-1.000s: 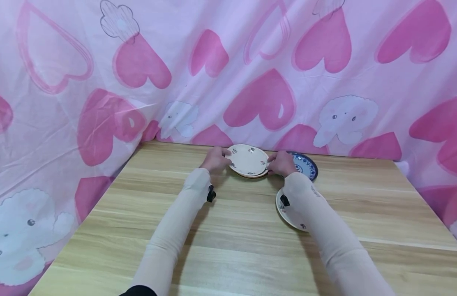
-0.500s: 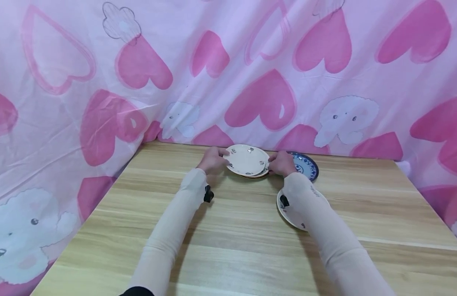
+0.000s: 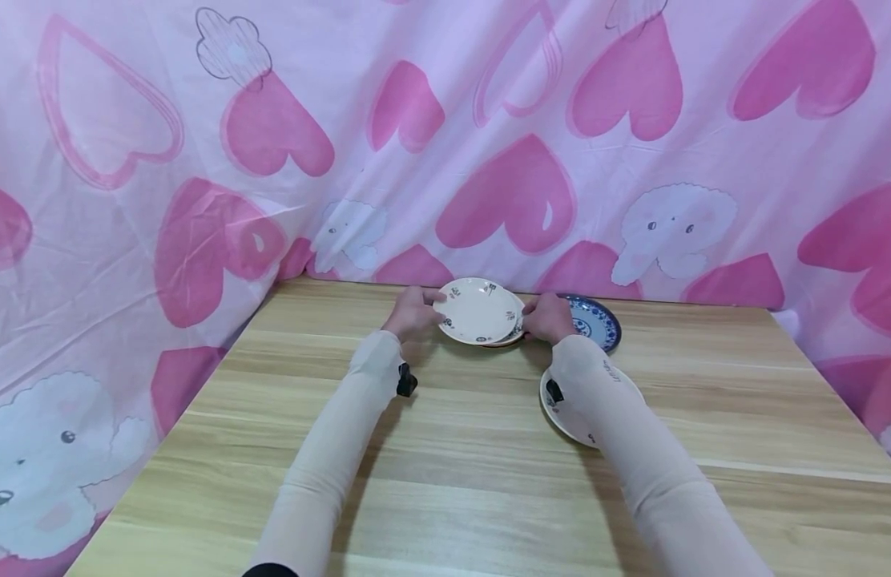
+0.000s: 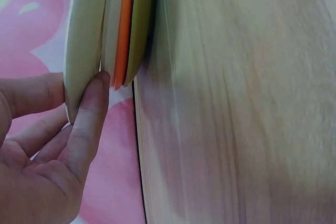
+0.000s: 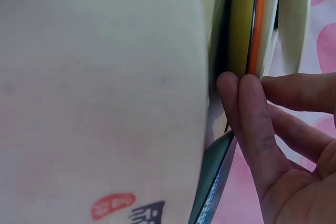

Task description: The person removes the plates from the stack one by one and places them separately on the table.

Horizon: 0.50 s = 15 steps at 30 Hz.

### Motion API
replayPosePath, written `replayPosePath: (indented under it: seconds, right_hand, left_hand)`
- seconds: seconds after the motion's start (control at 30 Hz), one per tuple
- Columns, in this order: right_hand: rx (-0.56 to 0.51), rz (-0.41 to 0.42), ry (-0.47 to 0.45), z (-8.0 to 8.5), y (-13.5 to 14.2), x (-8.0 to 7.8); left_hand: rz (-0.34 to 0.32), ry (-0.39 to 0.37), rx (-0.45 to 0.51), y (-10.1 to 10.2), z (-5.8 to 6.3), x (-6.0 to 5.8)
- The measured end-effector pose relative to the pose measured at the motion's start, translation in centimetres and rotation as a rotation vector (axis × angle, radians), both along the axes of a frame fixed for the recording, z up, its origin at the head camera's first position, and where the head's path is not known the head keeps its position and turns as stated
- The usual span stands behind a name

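Note:
At the back of the table my left hand (image 3: 408, 311) pinches the left rim of a cream plate (image 3: 477, 311) with small dark prints. That plate tops a stack and sits shifted left of the plates under it. The left wrist view shows them edge-on: a white plate (image 4: 110, 30), an orange plate (image 4: 124, 30) and an olive-yellow plate (image 4: 140, 24). My right hand (image 3: 550, 318) grips the right edge of these lower plates. In the right wrist view its fingertips (image 5: 253, 90) press against their rims, while the top plate (image 5: 294, 19) stands apart from that hand.
A blue-and-white patterned plate (image 3: 597, 324) lies just right of my right hand. Nearer me, a pale printed plate (image 3: 561, 413) lies partly hidden under my right forearm. A pink heart-print curtain (image 3: 388, 184) hangs behind the wooden table (image 3: 445, 481).
The top cream plate has slid left and turned a little, uncovering more of the plates' right rim below. My left hand moved slightly left with it; my right hand stayed nearly in place.

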State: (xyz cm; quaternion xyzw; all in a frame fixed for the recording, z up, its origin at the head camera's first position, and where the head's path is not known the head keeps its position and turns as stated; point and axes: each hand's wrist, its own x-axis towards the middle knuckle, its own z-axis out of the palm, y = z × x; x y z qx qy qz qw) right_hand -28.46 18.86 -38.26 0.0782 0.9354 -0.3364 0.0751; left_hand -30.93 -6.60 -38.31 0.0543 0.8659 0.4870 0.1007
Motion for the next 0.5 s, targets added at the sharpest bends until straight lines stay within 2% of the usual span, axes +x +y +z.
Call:
replayPosePath:
  seconds: [0.5]
  right_hand:
    - [0.008,0.016,0.008,-0.06,-0.01,-0.02]
  left_hand:
    - [0.033,-0.041,0.08,-0.08,0.2,0.41]
